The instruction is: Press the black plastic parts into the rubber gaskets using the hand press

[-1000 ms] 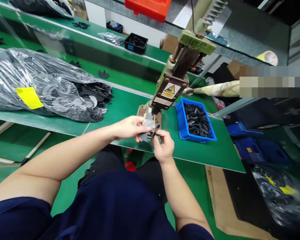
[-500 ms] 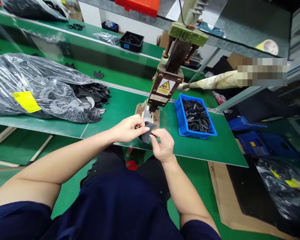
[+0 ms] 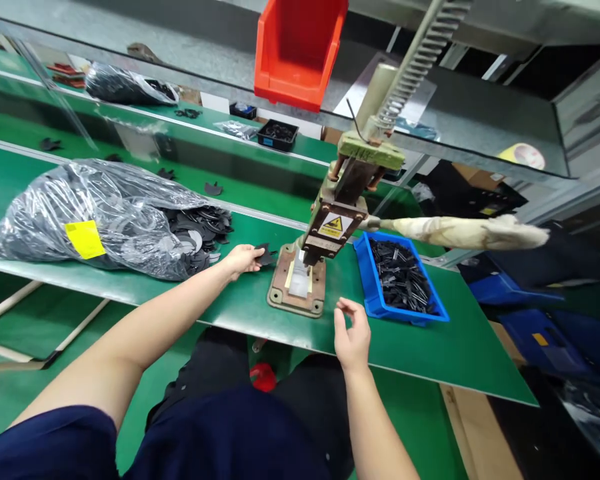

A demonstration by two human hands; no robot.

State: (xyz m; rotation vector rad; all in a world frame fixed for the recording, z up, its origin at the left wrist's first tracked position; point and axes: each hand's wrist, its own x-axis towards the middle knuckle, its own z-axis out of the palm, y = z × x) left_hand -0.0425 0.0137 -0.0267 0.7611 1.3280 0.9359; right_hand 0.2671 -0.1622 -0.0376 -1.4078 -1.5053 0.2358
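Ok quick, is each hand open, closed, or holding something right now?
Left hand: closed on a dark flat piece.
Right hand: loosely open, nothing visible in it, near the blue bin.

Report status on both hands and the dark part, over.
Left hand holding dark part beside press. Right hand empty near blue bin. Press head above base.

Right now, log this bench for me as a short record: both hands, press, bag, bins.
Left hand: fingers pinch a dark flat piece, left of the press base
Right hand: near the bench's front edge, fingers loosely curled, no piece visible in them
Press: warning label on its front; wrapped handle extends right
Bag: clear plastic, yellow label, curved dark pieces at its press-side end
Blue bin: right of the press, holding small black parts
Red bin: up at the shelf
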